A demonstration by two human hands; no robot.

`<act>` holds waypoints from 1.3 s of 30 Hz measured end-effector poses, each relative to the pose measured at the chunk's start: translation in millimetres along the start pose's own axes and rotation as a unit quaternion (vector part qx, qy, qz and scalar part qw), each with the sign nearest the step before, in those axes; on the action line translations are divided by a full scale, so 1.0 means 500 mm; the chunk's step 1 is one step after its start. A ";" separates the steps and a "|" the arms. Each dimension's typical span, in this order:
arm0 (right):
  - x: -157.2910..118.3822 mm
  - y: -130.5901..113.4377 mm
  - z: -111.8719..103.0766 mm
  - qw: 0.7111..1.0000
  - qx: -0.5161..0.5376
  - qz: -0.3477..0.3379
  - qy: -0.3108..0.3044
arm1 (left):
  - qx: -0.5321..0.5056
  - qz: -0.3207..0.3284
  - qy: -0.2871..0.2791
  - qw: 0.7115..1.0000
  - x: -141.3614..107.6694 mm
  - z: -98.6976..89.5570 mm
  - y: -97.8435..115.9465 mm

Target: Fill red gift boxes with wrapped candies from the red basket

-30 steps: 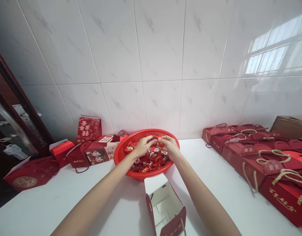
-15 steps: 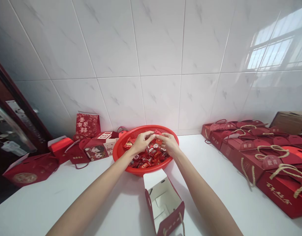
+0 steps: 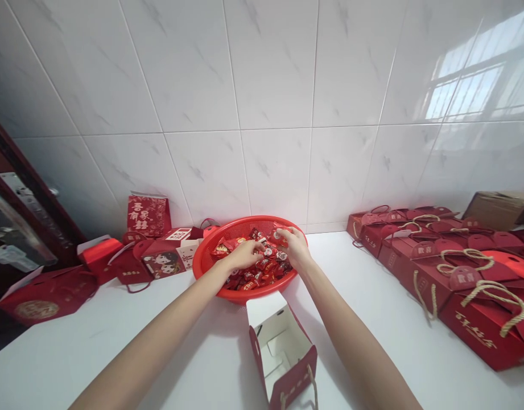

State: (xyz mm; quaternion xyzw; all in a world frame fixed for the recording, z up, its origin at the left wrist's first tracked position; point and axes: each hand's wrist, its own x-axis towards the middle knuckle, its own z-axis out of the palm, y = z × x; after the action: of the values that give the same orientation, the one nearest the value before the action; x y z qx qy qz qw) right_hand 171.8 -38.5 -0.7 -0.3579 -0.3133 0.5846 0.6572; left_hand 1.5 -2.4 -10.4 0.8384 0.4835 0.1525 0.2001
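A red plastic basket [image 3: 206, 266] stands near the wall, filled with wrapped candies [image 3: 268, 266] in red and dark wrappers. Over the candies, my left hand [image 3: 246, 254] has its fingers curled together; whatever lies between the tips is too small to make out. At the basket's right side, my right hand [image 3: 296, 246] pinches a red wrapped candy [image 3: 280, 232]. In front of the basket sits an open dark-red gift box [image 3: 283, 347], its white inside showing and a rope handle at its near side.
Closed red gift boxes [image 3: 419, 256] with rope handles stand in rows on the right, by a brown carton [image 3: 498, 208]. More red boxes [image 3: 136, 262] line the left back. A tiled wall [image 3: 279, 171] rises behind the white table [image 3: 176, 336].
My hands were close together above the candies and have moved apart. The left is now lower, over the candies, and the right is at the basket's right side. The open box stays put.
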 end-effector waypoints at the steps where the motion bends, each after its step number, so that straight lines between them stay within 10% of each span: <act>1: -0.001 -0.001 0.000 1.000 -0.003 0.001 0.004 | 0.011 0.002 -0.025 1.000 -0.002 0.002 -0.001; 18: -0.011 -0.007 -0.002 0.999 -0.035 0.011 -0.024 | -0.017 -0.031 -0.137 0.990 -0.012 0.000 0.027; 28: -0.007 -0.005 -0.004 0.999 -0.024 -0.006 -0.020 | -0.087 0.034 0.106 0.990 -0.001 -0.015 0.016; 39: -0.005 -0.003 -0.001 0.999 -0.049 -0.007 -0.012 | -0.197 0.017 0.193 0.961 -0.003 -0.020 0.020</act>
State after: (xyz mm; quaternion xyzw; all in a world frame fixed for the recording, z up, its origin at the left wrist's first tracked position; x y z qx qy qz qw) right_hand 172.7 -40.9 0.6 -0.3804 -0.3525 0.5681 0.6390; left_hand 4.0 -6.2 3.1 0.7451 0.4592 0.4073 0.2611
